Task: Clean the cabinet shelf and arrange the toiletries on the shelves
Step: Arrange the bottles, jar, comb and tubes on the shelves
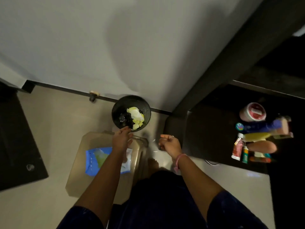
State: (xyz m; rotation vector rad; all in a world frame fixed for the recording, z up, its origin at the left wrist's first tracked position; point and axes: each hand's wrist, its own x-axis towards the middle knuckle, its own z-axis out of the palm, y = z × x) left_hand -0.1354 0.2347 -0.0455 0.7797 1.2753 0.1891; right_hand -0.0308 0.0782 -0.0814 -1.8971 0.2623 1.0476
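While the left hand (121, 141) reaches with straight, spread fingers (126, 129) to the rim of the dark waste bin (115, 109), holding nothing, the right hand (168, 143) hangs loosely curled and apparently empty. Judged from this, discarding wiping waste is the step in hand. Crumpled pale yellow-white tissue (136, 117) lies in the bin. The toiletries (257, 136), comprising tubes, bottles and a red-lidded tub (253, 112), sit clustered on the dark cabinet shelf (209, 134) at right, well apart from both hands. Next, turning rightward to arrange them seems required.
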